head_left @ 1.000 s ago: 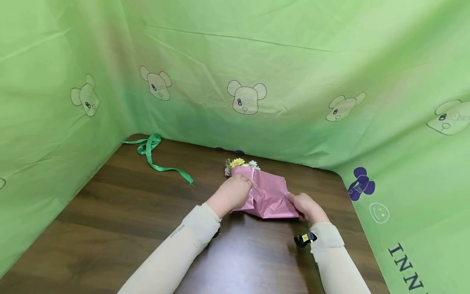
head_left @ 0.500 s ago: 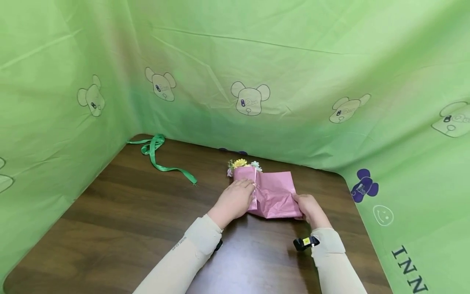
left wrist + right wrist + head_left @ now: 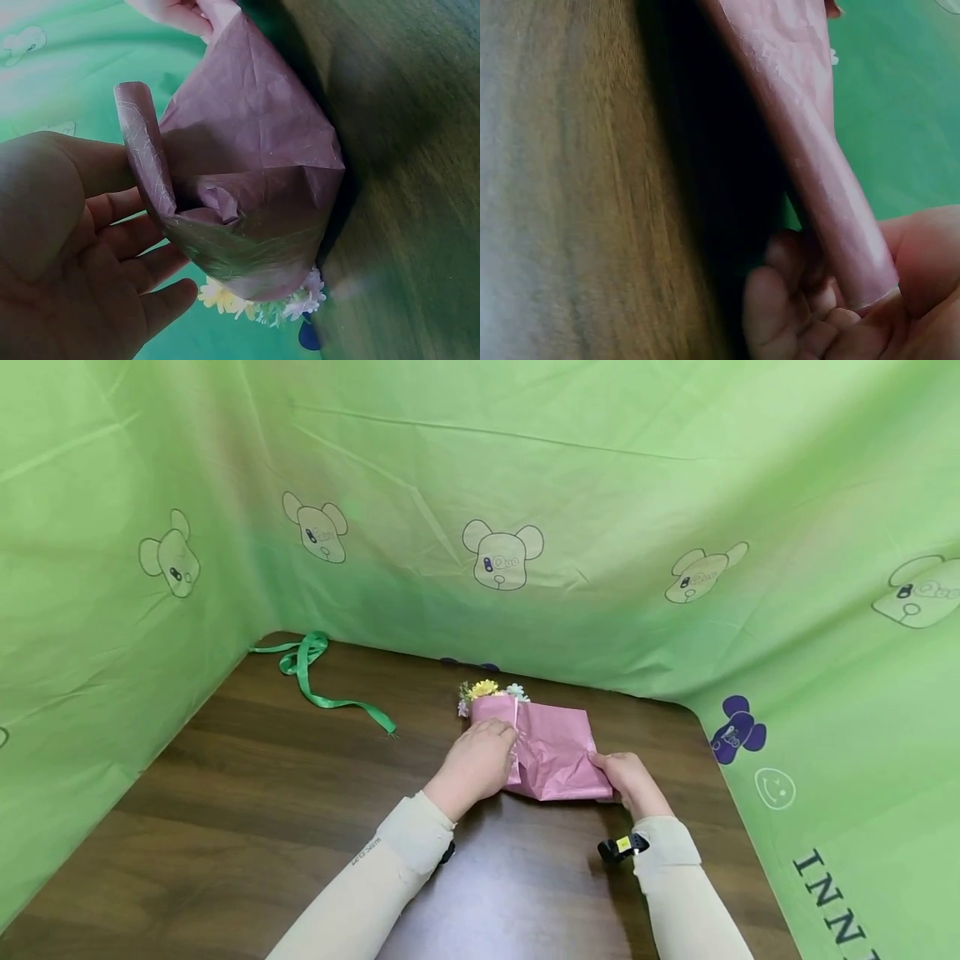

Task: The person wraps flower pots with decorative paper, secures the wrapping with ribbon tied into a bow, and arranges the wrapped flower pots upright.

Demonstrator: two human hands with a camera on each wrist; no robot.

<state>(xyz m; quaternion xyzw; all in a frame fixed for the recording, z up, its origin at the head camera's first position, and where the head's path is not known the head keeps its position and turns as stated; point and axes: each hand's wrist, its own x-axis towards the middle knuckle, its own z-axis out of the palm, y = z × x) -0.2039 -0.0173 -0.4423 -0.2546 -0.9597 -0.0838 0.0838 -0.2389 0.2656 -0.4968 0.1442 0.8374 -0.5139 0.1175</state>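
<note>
A sheet of pink wrapping paper [image 3: 558,747] is folded around a small bunch of artificial flowers [image 3: 483,688]. Yellow, white and pale purple blooms show past its far left end. My left hand [image 3: 477,758] lies over the folded left part, its fingers extended against the paper. In the left wrist view, those fingers [image 3: 154,266] are spread along the outside of the wrap, and a rolled edge stands up beside the thumb. At the right end, my right hand [image 3: 624,779] pinches the paper's edge between thumb and curled fingers. The stems are hidden inside the paper.
Toward the back left of the dark wooden table [image 3: 225,827] lies a loose green ribbon [image 3: 307,672]. Green printed cloth [image 3: 405,552] hangs close behind the table and along both sides. Each wrist wears a pale cuff with a black strap.
My left fingers have flattened over the fold, and the paper's lower left edge has gone out of sight. The right part of the paper looks more spread out, with my right hand still pinching it.
</note>
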